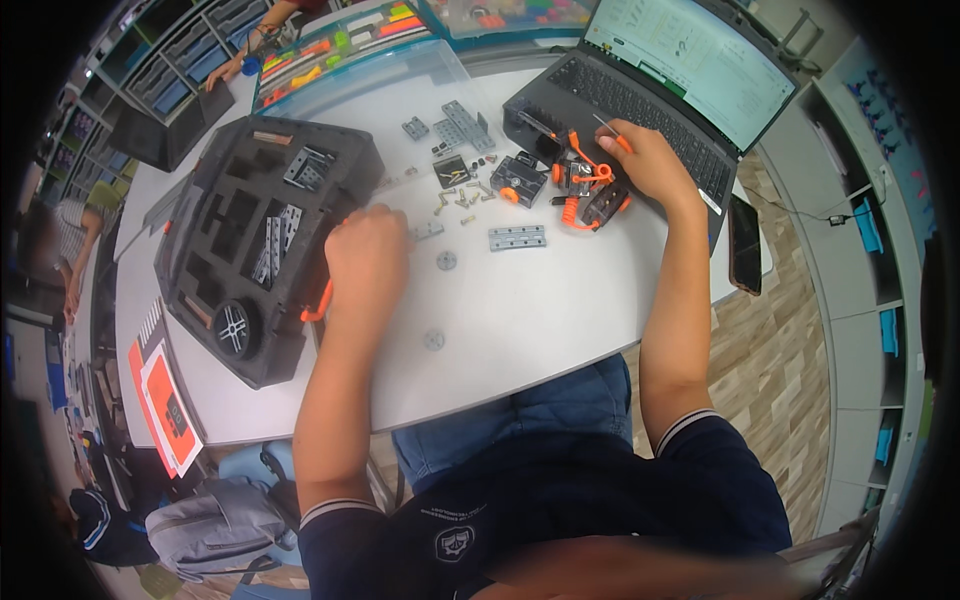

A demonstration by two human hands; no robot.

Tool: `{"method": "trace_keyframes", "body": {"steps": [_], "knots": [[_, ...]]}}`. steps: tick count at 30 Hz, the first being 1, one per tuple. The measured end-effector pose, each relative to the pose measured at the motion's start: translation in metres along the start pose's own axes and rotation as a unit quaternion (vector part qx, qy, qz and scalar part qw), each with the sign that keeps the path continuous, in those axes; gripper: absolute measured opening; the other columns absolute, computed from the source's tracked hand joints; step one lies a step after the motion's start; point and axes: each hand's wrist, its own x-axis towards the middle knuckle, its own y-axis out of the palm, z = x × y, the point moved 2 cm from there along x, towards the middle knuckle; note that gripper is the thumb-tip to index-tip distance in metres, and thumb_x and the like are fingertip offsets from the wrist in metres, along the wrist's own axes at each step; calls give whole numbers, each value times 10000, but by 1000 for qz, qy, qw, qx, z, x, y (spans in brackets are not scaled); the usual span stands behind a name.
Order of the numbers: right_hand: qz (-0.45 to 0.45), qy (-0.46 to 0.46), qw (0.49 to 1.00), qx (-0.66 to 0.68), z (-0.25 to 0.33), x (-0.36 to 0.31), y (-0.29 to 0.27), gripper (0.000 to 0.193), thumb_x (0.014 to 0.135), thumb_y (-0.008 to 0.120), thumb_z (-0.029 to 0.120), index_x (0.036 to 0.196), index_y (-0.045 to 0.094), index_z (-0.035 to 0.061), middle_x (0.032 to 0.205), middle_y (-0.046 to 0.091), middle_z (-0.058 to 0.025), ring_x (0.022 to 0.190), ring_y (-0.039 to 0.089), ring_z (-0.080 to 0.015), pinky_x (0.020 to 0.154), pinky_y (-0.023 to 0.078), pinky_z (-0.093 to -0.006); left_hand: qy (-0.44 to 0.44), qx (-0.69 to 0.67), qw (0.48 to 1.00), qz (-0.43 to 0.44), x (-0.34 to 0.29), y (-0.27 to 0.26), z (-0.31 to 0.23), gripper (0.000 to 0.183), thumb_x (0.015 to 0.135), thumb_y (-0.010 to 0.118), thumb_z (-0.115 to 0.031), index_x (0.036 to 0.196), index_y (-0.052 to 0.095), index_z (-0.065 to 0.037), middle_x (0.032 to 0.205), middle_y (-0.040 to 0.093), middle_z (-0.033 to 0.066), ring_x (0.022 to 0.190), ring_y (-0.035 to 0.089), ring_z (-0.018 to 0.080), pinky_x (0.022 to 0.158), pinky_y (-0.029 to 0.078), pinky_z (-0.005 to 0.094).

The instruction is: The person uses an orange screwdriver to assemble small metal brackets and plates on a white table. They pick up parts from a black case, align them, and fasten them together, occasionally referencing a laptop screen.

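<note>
My right hand (652, 165) is closed around an orange-handled screwdriver (623, 143), its thin metal shaft pointing up and left over the laptop's edge. Just below it lies a cluster of black and orange electronic modules and orange cables (590, 180). My left hand (370, 250) is curled closed at the right side of a black foam-lined case (270, 365); what its fingers hold, if anything, is hidden. Between the hands are a black module with an orange wheel (518, 180), loose screws (462, 198), a grey perforated plate (517, 237) and two grey discs (446, 261).
An open laptop (640, 100) stands at the back right, with a phone (744, 245) by the table's right edge. Behind the case sits a parts box (330, 60) with a clear lid. Orange-and-white booklets (168, 410) lie front left. Another person's hand (225, 72) rests at the far left.
</note>
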Motion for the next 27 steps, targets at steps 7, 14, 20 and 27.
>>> {"method": "trace_keyframes", "body": {"steps": [7, 14, 20, 27], "knots": [[-4, 2, 1000, 10, 1, 0, 1, 334, 995, 582, 277, 1188, 660, 15, 1079, 709, -224, 1017, 680, -372, 904, 503, -424, -5, -1, 1000, 4, 0, 0, 0, 83, 745, 758, -101, 781, 713, -42, 820, 692, 79, 815, 674, 280, 684, 523, 397], [-5, -6, 1000, 12, 4, -1, -3, 318, 994, 583, 265, 1176, 664, 17, 1053, 708, -230, 989, 680, -381, 879, 505, -429, -4, -6, 1000, 6, 0, -1, 0, 80, 745, 756, -94, 786, 715, -40, 823, 692, 81, 812, 672, 281, 677, 521, 397], [-52, 1, 999, 7, 11, 1, -5, 288, 1017, 559, 234, 1173, 656, 13, 1109, 730, -165, 1083, 688, -304, 925, 502, -367, -4, 1, 1000, 6, 0, 0, 0, 83, 746, 758, -98, 789, 717, -40, 832, 694, 83, 819, 674, 283, 676, 522, 397], [-187, -92, 975, 80, 33, 0, -2, 244, 1019, 553, 236, 1139, 657, 50, 965, 722, -181, 893, 693, -358, 803, 529, -406, -11, 9, 1000, 2, -1, 0, 0, 104, 754, 763, -116, 816, 720, -44, 844, 693, 85, 813, 672, 286, 676, 525, 401]]}}
